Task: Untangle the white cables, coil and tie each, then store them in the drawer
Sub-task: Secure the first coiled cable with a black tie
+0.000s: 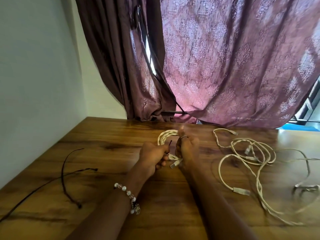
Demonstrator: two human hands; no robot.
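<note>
A coiled white cable [166, 137] sits upright between my hands at the middle of the wooden table [107, 141]. My right hand [187, 149] grips the coil's near side, its plug end poking out below. My left hand [152, 157] pinches a thin dark tie [170, 144] at the coil. To the right, loose white cables [242, 153] lie tangled on the table, with several plug ends showing.
Thin dark ties [65, 172] lie on the left part of the table. A purple patterned curtain [225, 66] hangs behind the far edge. A white wall [34, 84] bounds the left side. No drawer is in view.
</note>
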